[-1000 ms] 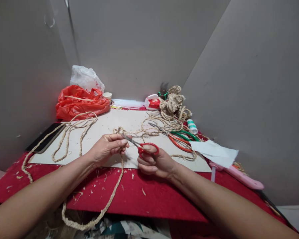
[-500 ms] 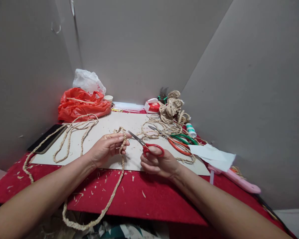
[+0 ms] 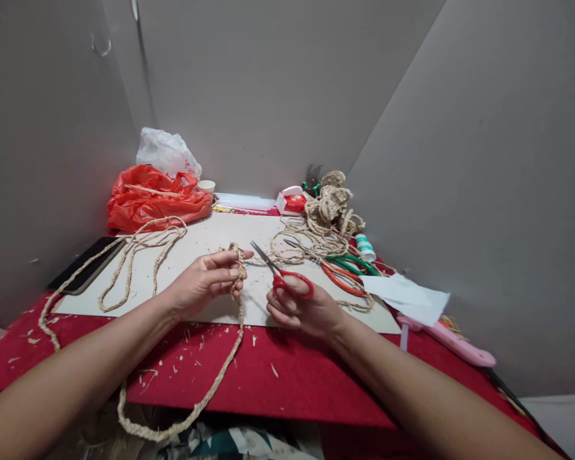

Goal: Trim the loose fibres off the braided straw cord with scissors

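Observation:
My left hand [image 3: 209, 281] pinches a braided straw rope [image 3: 238, 329] near a bend in it. The rope hangs from my fingers over the front edge of the table and loops back under my left forearm. Red-handled scissors [image 3: 278, 271] sit in my right hand [image 3: 303, 306], fingers through the handles. Their blades point up and to the left, a short way right of the rope and not touching it. Whether the blades are fully closed is hard to see. A further length of rope [image 3: 129, 271] lies in loops at the left.
A white board [image 3: 206, 230] covers part of the red cloth [image 3: 287, 377], which has straw scraps on it. A rope pile [image 3: 330, 204], green-handled tool [image 3: 354, 263], paper sheet [image 3: 409, 297] and pink glue gun [image 3: 455, 342] lie right. A red bag [image 3: 158, 204] and black tablet [image 3: 81, 268] are left.
The scissors have turned more upright, and their tips have drawn away from my left fingers. My left hand still pinches the rope, its fingers slightly more extended. The view has shifted a little.

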Tool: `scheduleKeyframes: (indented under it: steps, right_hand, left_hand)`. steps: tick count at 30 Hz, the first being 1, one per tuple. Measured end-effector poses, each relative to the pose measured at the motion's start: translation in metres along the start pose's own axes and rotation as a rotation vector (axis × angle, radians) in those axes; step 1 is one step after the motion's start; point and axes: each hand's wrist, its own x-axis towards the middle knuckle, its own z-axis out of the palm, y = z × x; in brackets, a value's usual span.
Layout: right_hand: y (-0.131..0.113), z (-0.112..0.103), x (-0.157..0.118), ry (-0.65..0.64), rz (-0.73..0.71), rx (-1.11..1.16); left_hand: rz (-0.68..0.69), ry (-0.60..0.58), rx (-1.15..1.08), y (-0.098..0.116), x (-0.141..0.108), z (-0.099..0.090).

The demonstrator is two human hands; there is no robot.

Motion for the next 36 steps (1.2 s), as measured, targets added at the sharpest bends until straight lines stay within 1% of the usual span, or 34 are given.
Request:
scheduleKeyframes:
  steps: [4,8,10,12,14,18,20,23,26,29,33,36]
  right_hand:
    - [0.000,0.000,0.001,0.067,-0.055,-0.061]
    - [0.003,-0.001,0.000,0.071,-0.026,-0.184]
    - [0.002,0.001,-0.002,0.080,-0.013,-0.285]
    - [0.000,0.004,-0.004,0.120,-0.007,-0.470]
    - [-0.003,0.006,-0.005,0.175,-0.034,-0.722]
    - [-0.008,0.003,-0.005,0.236,-0.169,-1.280]
    - [-0.010,0.001,-0.005,0.274,-0.210,-1.531]
    - [-0.011,0.001,-0.005,0.329,-0.230,-1.761]
    - [-0.011,0.003,-0.007,0.379,-0.248,-1.900]
    - [-0.012,0.006,-0.008,0.398,-0.238,-1.989]
    - [-0.012,0.005,-0.008,0.398,-0.201,-2.055]
    - [-0.012,0.003,-0.007,0.393,-0.203,-2.079]
  left_hand:
    - [-0.017,-0.012,0.065,-0.001,-0.001,0.001]
    - [0.033,-0.001,0.151,-0.002,-0.001,0.001]
    - [0.066,0.010,0.165,-0.002,-0.001,0.000]
    - [0.078,0.020,0.165,-0.002,-0.001,0.000]
    - [0.073,0.021,0.174,-0.002,-0.001,0.001]
    - [0.068,-0.011,0.194,-0.003,-0.001,0.002]
    - [0.069,-0.024,0.202,-0.004,-0.001,0.000]
    - [0.066,-0.038,0.226,-0.006,0.001,-0.003]
    - [0.060,-0.056,0.235,-0.008,0.002,-0.005]
    - [0.050,-0.076,0.238,-0.009,0.002,-0.005]
    - [0.045,-0.083,0.246,-0.009,0.001,-0.003]
    - [0.043,-0.097,0.255,-0.011,0.001,-0.002]
